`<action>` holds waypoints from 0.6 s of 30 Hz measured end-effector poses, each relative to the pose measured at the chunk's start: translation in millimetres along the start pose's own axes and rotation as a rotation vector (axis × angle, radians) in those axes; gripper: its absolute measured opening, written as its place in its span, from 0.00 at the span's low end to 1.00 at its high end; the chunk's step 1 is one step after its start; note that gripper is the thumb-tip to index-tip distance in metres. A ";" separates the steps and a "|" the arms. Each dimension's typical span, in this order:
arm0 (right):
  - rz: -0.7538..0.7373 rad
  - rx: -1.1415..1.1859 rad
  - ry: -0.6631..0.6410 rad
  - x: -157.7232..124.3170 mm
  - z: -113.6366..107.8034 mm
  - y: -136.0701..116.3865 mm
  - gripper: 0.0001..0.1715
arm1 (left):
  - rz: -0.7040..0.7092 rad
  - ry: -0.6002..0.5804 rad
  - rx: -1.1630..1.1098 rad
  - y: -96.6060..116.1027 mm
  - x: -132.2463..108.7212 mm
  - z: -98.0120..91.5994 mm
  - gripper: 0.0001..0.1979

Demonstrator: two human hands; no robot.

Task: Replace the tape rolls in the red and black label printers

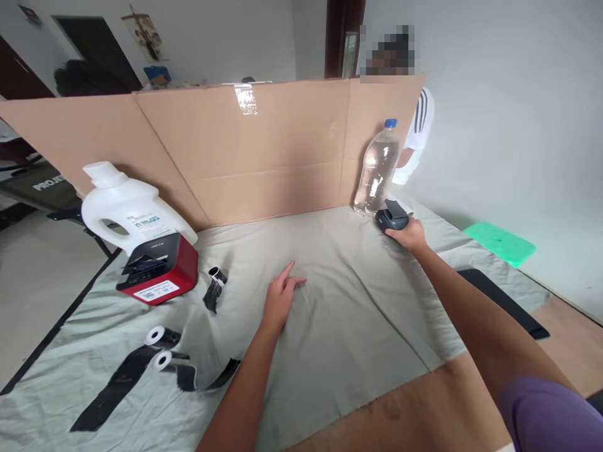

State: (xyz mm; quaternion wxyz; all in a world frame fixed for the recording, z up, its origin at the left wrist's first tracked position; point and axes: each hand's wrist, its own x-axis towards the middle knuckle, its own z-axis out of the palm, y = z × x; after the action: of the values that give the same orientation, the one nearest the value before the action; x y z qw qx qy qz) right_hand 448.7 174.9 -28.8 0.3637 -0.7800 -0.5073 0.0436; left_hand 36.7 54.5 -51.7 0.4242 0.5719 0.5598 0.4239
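My right hand [409, 234] reaches to the far right of the cloth, fingers closed around the near side of a small dark portable printer [392, 220]. A dark flap of paper stands up from its top. My left hand [281, 292] is at the middle of the cloth [339, 314], index finger and thumb stretched out, with nothing in it. Nearest to it on the left is a small roll of black paper [214, 289] with a loose tail. Farther left, a red and black printer [162, 270] has a white label on its front and black paper on top.
Behind the cloth stands a cardboard panel [264, 144], with a clear bottle [377, 166] and a white jug [125, 207] against it. Two black paper rolls [162, 338] lie front left. A green sheet [502, 243] and black slab [504, 301] lie right. A person [419, 132] is behind the panel.
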 end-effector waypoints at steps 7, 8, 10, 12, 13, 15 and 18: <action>0.182 -0.032 0.074 -11.3 6.9 -12.5 0.63 | 0.028 -0.001 0.023 3.2 -0.5 -1.6 0.25; 0.198 -0.077 0.146 -21.3 7.0 -20.1 0.65 | 0.040 0.009 0.021 2.9 0.3 -1.9 0.23; 0.171 -0.151 0.261 -48.6 10.0 -40.2 0.69 | 0.056 0.034 0.007 2.3 2.1 -1.5 0.19; 0.069 -0.162 0.247 -83.0 19.9 -67.2 0.68 | 0.071 0.054 -0.018 4.4 2.2 0.6 0.14; 0.002 -0.137 0.192 -101.6 27.6 -83.2 0.65 | 0.088 0.061 -0.029 7.9 0.7 2.1 0.12; -0.143 -0.027 0.048 -138.8 47.4 -120.0 0.59 | 0.156 0.046 -0.037 22.2 -7.1 4.1 0.09; -0.377 0.309 -0.255 -188.3 80.3 -184.5 0.48 | 0.345 -0.054 0.006 61.3 -30.5 -5.1 0.07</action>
State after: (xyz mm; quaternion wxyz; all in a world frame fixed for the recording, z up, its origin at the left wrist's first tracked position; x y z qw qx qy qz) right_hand 182.8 102.6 -31.4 0.4133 -0.5952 -0.6726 0.1501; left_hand 48.6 23.3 8.2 0.3585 0.6719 0.4430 0.4731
